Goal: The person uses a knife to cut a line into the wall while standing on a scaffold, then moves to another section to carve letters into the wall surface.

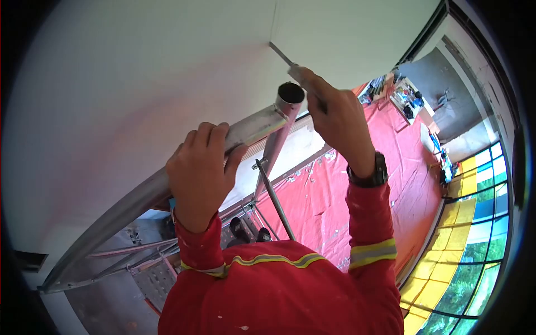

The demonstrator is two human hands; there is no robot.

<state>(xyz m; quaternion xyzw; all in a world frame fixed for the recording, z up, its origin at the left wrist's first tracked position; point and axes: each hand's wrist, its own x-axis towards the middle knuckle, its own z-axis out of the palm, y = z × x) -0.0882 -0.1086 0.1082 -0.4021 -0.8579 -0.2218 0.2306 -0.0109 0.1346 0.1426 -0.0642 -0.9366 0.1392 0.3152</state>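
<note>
A curved grey metal tube [129, 202] runs from the lower left up to an upright post with an open round top [291, 94]. My left hand [202, 167] is wrapped over the tube's upper part. Higher and to the right, my right hand [339, 116], with a dark watch on the wrist, is closed round the handle of a thin, flat tool. The blade [282, 54] of this tool points up and left, its tip at the pale wall surface [184, 61], by the lower end of a thin line. Most of the handle is hidden in my fingers.
Scaffold bars [274, 200] and a perforated metal platform [159, 285] are below me, near my dark shoes [238, 229]. Red sheeting [329, 206] covers the floor far below. A cluttered table [410, 100] stands at the upper right, and windows with yellow panels [446, 240] line the right side.
</note>
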